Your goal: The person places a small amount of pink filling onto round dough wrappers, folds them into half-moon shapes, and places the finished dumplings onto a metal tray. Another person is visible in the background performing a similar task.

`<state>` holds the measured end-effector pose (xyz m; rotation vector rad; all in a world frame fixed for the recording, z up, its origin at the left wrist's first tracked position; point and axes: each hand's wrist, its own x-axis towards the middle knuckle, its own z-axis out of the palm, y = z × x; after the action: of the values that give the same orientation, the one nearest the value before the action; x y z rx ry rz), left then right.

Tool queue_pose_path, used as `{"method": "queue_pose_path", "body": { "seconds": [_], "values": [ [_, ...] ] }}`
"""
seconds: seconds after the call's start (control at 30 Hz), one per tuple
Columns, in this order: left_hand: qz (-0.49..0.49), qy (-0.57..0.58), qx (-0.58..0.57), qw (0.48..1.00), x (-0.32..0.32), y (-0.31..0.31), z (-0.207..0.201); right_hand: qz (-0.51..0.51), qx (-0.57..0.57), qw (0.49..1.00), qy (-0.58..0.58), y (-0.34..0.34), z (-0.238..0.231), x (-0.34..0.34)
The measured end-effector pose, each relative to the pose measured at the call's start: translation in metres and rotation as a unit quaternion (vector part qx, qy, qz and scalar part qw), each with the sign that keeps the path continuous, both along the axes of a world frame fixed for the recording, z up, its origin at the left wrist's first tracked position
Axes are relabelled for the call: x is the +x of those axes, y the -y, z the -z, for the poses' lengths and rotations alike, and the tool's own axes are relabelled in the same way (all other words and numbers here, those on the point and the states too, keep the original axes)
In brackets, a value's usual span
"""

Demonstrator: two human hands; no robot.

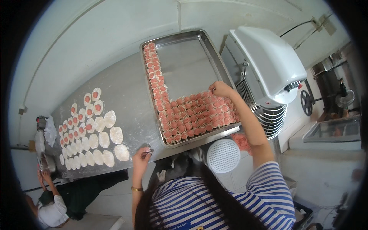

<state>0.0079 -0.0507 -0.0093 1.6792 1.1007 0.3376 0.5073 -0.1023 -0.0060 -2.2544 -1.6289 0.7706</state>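
My right hand (222,90) reaches over the metal tray (184,65), fingertips pinched on a small open-topped dumpling at the far edge of the packed block. Rows of these dumplings (188,119), thin pale wrappers around pink filling, cover the near part of the tray; a narrow column of them runs up its left side. By the table's front edge, left of the tray, my left hand (142,156) is held with its fingers curled together. What it holds, if anything, is too small to make out. Flat dough rounds (116,135) lie on the table's left, several topped with pink filling (87,99).
A white mixer (264,65) with a wire guard stands right of the tray. Below the tray are a white perforated stool (223,156) and a pink mass (241,142). The steel table (126,84) is dusted with flour. Another person (53,207) works at the far left.
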Motion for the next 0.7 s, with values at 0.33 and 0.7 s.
{"method": "queue_pose_path", "body": {
  "seconds": [0.33,0.7],
  "values": [
    [-0.019,0.025,0.019,0.999,0.007,-0.003,-0.001,0.035,-0.004,0.981,-0.19,0.005,-0.002,0.003],
    [-0.042,0.031,-0.004,0.999,-0.002,-0.003,-0.008,0.069,0.002,0.976,-0.205,0.0,-0.009,0.003]
  ]
}}
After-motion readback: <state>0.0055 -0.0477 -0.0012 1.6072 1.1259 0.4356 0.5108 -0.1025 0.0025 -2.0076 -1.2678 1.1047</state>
